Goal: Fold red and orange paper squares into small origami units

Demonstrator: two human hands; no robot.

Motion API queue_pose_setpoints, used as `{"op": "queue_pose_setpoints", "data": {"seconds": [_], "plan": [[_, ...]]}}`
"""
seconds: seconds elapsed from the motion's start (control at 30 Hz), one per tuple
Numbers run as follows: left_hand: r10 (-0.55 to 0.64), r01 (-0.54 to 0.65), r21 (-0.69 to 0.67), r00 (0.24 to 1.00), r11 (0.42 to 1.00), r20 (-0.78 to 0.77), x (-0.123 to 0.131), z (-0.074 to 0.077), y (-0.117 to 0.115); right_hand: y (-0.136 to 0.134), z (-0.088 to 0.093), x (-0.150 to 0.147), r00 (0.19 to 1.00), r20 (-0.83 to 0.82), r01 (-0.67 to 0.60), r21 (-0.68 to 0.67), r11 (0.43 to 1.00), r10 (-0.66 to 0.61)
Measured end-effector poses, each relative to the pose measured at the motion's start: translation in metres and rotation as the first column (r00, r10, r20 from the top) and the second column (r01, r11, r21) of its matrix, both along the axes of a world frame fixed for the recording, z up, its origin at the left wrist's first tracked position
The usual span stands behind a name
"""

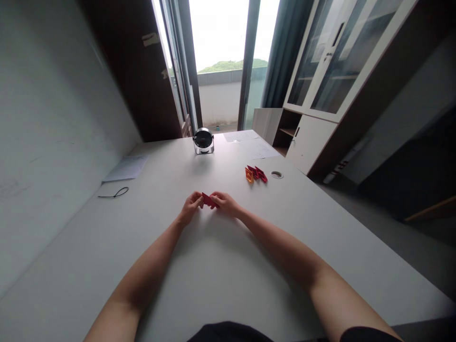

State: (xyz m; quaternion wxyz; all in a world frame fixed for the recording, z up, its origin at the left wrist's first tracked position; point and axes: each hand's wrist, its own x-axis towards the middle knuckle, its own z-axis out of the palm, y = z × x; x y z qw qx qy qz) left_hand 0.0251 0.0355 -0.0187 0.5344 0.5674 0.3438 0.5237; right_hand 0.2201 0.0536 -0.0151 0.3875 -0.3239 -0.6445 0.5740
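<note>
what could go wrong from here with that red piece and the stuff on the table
The red piece is pinched between the left hand and right hand, so uneven pressure might crease it.
The small folded pieces lie loose beyond the right hand; a wide swing could scatter them.
The papers lie by the far right edge of the table and might slip off if nudged.

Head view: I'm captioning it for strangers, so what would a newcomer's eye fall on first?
Probably the small red piece, held between the left hand and right hand near the picture's middle, vivid against the white table. Next come the red and orange folded pieces, clustered beyond the right hand, and the bright window at the top.
</note>
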Motion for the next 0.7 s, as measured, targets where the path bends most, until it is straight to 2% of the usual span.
{"op": "queue_pose_setpoints", "data": {"seconds": [0.17,0.4,0.7], "plan": [[0.013,-0.013,0.005,1.000,1.000,-0.007,-0.0007,-0.0028,0.0017,-0.0007,-0.0007,0.0017,0.997,0.074,0.012,0.023,1.000,-0.014],[0.030,-0.032,-0.043,0.998,0.999,-0.051,-0.0007,-0.0060,0.0019,-0.0020,-0.0031,0.0010,0.994,0.102,0.013,0.160,0.987,-0.030],[0.044,-0.046,-0.014,0.992,0.999,-0.117,0.0019,-0.0005,-0.0024,-0.0054,-0.0043,0.0004,0.996,0.084,0.023,0.110,0.994,-0.033]]}}
